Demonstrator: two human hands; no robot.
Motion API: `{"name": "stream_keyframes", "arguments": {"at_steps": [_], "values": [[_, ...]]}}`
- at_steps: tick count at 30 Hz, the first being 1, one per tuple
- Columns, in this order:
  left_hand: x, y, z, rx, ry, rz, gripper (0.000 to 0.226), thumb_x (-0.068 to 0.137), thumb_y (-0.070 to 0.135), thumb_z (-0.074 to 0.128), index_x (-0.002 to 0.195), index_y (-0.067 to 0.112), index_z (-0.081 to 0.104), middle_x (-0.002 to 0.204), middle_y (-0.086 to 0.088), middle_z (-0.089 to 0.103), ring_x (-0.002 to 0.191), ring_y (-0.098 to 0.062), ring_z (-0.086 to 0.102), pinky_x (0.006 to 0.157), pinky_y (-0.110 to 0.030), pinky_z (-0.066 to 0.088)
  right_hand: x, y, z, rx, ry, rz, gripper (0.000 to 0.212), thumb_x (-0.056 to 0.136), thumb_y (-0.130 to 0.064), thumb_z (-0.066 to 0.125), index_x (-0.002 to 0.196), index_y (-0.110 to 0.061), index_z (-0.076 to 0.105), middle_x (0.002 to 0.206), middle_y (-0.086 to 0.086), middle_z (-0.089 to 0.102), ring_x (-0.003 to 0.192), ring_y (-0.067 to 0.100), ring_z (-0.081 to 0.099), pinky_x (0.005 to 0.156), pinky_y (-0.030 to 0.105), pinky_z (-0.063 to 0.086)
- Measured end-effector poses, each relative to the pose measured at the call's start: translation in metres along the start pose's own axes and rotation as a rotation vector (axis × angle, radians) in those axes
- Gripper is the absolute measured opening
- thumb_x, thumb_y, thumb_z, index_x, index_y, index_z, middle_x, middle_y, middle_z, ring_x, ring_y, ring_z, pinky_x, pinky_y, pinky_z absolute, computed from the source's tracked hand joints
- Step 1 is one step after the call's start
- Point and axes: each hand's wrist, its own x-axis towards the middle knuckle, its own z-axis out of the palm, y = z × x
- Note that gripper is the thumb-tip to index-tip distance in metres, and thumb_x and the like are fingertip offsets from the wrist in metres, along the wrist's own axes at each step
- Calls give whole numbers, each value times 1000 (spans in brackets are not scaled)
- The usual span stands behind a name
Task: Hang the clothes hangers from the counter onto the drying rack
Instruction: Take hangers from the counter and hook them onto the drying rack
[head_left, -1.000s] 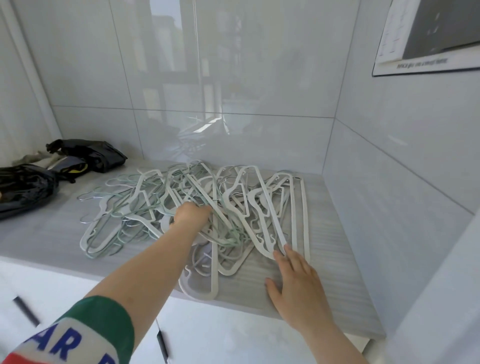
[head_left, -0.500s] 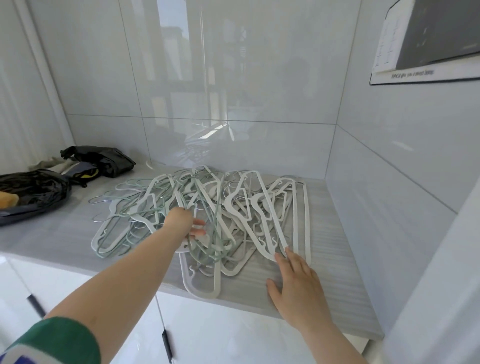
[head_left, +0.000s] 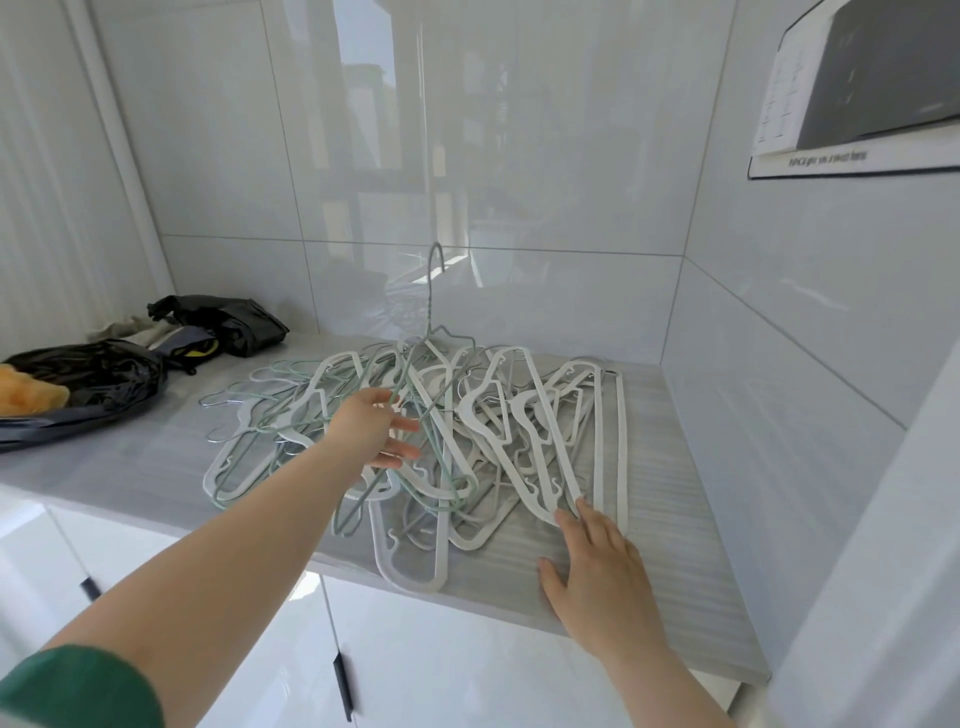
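A green wire hanger (head_left: 430, 312) stands tilted up out of the pile of hangers (head_left: 535, 415), its hook raised in front of the tiled wall (head_left: 519, 156) and its lower corners down among the others. The left hand (head_left: 371, 431) holds it by one sloping wire, pinched between the thumb and loosely spread fingers. The pile, white plastic hangers mixed with pale green ones, lies on the grey counter (head_left: 675, 493) toward the right corner. The right hand (head_left: 597, 566) lies flat on the counter, fingers straight, with the fingertips touching the end of a white hanger at the pile's near edge.

At the counter's left end sit a black plastic bag (head_left: 93, 374) with something orange (head_left: 31, 389) in it and a dark bag (head_left: 223, 322) behind. A poster (head_left: 857, 93) on the right wall bears one line of small print, too blurred to read.

A second ago the left hand was down in the pile with every hanger flat; now one is lifted. The right hand has kept its place. The letters "AR" seen then on the green sleeve (head_left: 78, 686) are out of view.
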Motion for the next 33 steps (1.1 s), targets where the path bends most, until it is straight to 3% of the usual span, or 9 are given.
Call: {"name": "stream_keyframes", "arguments": {"at_steps": [7, 10, 12, 14, 18, 21, 24, 27, 33], "values": [[5, -8, -10, -110, 125, 18, 39, 98, 4, 27, 137, 9, 33, 71, -5, 57, 25, -7, 52, 28, -14, 42, 0, -1, 3, -37, 29, 1, 66, 81, -45, 26, 142, -19, 32, 154, 3, 20, 141, 20, 22, 112, 37, 22], [9, -10, -13, -135, 166, 40, 41, 97, 2, 28, 137, 10, 34, 71, -4, 56, 26, -6, 52, 29, -14, 42, 1, -3, -2, -93, 46, 20, 49, 70, -42, 45, 104, -16, 69, 118, 7, 65, 100, 24, 67, 77, 37, 54], [10, -10, -17, -115, 178, 54, 43, 96, 0, 29, 138, 10, 33, 70, -4, 57, 26, -5, 52, 30, -13, 42, -1, -1, -1, -65, 27, 19, 54, 72, -41, 44, 115, -15, 63, 129, 8, 57, 113, 26, 59, 88, 39, 50], [10, -10, -22, -93, 174, 67, 43, 96, 0, 30, 138, 9, 34, 71, -4, 57, 26, -5, 53, 30, -13, 43, -1, 0, 3, -28, 8, -15, 60, 86, -41, 31, 142, -19, 33, 153, 4, 22, 141, 21, 23, 112, 36, 24], [-5, -7, -36, -21, 194, 127, 41, 94, -2, 31, 134, 7, 39, 71, -3, 59, 28, -5, 53, 33, -14, 44, 1, 3, 1, -32, 76, -49, 57, 96, -40, 32, 147, -23, 13, 157, -2, 0, 144, 14, 4, 116, 31, 10], [-29, -4, -49, 25, 220, 183, 38, 94, -3, 30, 127, 7, 45, 70, -3, 58, 28, -3, 53, 34, -12, 43, 1, 0, 2, -84, 78, -24, 53, 94, -34, 38, 144, -17, 27, 155, 4, 16, 142, 21, 18, 113, 35, 21], [-59, -5, -64, 75, 261, 219, 36, 95, -1, 34, 127, 9, 46, 69, -4, 59, 31, -2, 54, 36, -13, 45, 1, 0, 8, -118, 229, -102, 45, 72, -32, 43, 101, -8, 69, 113, 14, 66, 101, 31, 66, 76, 41, 54], [-96, -14, -77, 136, 313, 226, 27, 95, 0, 36, 110, 18, 50, 60, -1, 60, 31, -3, 53, 39, -13, 46, -6, -1, 8, -139, 215, -144, 45, 67, -31, 40, 87, -6, 71, 95, 14, 71, 87, 34, 69, 65, 43, 56], [-179, -36, -99, 314, 363, 183, 21, 93, 8, 45, 83, 24, 56, 34, 6, 52, 27, -6, 49, 53, -26, 44, -16, -1, 3, 25, 396, -303, 36, 74, -22, 41, 99, -3, 57, 97, 21, 67, 90, 37, 63, 70, 48, 54]]}}
